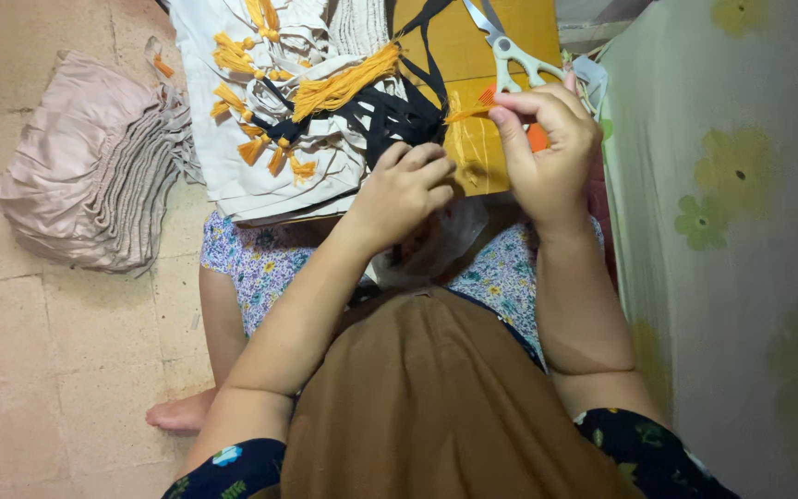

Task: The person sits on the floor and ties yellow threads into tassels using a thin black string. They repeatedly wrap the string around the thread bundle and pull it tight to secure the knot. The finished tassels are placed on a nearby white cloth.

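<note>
left hand point(405, 189) mid-frame, fingers curled shut, pressing black straps point(399, 115) onto the yellow board point(473, 55) | right hand point(547, 148) just right, thumb and forefinger pinching orange tassel point(473, 111), long axis pointing left toward straps | scissors point(510, 46) beyond, top of frame, untouched

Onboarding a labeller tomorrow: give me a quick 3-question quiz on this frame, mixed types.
1. True or false: the scissors lie on the tan board.
2. What does the right hand pinch? A) orange comb B) black ribbon C) pen
3. Where is the folded fabric stack?

Key: 1 true. 2 A, the small orange comb. 3 On the floor, on the person's left, away from the left hand.
</note>
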